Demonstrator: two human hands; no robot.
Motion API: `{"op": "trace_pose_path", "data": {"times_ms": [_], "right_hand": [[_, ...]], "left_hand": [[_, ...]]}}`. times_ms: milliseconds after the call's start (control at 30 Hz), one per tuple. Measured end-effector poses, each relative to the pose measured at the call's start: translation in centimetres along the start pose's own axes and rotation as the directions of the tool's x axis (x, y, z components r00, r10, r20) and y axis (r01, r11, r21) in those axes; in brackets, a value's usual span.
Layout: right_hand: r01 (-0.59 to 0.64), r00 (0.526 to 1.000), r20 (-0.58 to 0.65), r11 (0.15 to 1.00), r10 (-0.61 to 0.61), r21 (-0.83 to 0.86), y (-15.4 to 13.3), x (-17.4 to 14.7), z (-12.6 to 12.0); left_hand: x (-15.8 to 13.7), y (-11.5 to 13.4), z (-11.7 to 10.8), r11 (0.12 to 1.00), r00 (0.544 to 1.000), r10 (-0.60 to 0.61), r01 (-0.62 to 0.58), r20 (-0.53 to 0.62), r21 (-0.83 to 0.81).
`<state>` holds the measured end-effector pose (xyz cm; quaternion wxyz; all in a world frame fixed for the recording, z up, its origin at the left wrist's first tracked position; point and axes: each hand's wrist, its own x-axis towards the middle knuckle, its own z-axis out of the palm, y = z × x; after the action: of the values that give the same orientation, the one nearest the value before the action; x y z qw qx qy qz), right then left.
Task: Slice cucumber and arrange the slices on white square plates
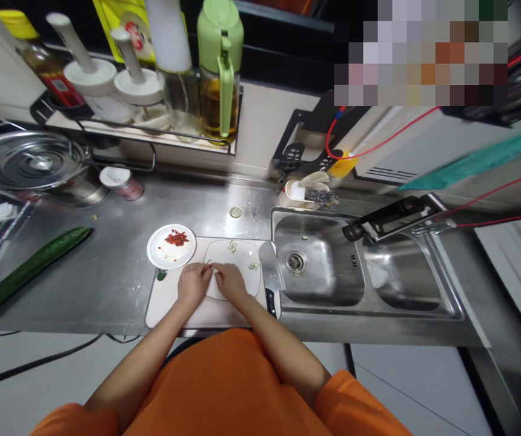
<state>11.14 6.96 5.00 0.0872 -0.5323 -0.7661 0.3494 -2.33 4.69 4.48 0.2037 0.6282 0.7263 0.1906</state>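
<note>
1. Orange shirt [206, 387] is filling the near view; both bare forearms are angling past it to the counter.
2. Left hand [193, 283] and right hand [229, 283] are meeting over the near-left part of the square plate [245, 251]. Fingers are bending inward, tips nearly together. Something reddish is showing there; can't tell whether either hand is pinching it.
3. Plate is sitting on the cutting board [169, 310], bearing green swirls [232, 246]: laid or printed, can't tell from here.
4. Red bits [177, 238] are lying in the round dish [152, 254], just beyond the left hand, so supply is sitting close.
5. Doing it well, my read: be using fingertips only, keeping wrists off the swirls, placing small pieces straight down, no dragging.
6. Watch out: cleaver [271, 266] is lying right beside the plate, handle toward the person. Right elbow swinging wide is risking a knock; I'd be parking it farther off.
</note>
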Motion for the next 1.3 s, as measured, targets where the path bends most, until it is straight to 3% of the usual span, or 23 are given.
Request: {"op": "trace_pose_path", "data": {"times_ms": [400, 767, 933, 1067, 1300], "right_hand": [[-0.013, 0.999, -0.031, 0.999, 0.015, 0.051, 0.0, -0.1, -0.3], [-0.018, 0.999, -0.051, 0.999, 0.020, 0.038, 0.3, -0.3, -0.6], [-0.049, 0.997, -0.056, 0.997, 0.052, 0.057, 0.6, -0.8, -1.1], [-0.071, 0.995, -0.071, 0.996, 0.074, 0.052, 0.9, -1.3, -1.5], [-0.084, 0.994, -0.066, 0.996, 0.087, 0.036, 1.0, -1.6, -1.7]], "left_hand": [[-0.1, -0.3, -0.6, 0.998, 1.000, 0.015, -0.014, 0.009, -0.063], [-0.4, -0.9, -1.0, 0.998, 0.998, 0.015, -0.018, -0.063, -0.052], [1.0, -3.1, -2.2, 0.990, 0.979, -0.137, 0.141, -0.152, 0.015], [3.4, -4.6, -3.8, 0.942, 0.920, -0.318, 0.335, -0.227, 0.038], [5.5, -4.6, -4.9, 0.873, 0.854, -0.476, 0.488, -0.212, 0.005]]}}
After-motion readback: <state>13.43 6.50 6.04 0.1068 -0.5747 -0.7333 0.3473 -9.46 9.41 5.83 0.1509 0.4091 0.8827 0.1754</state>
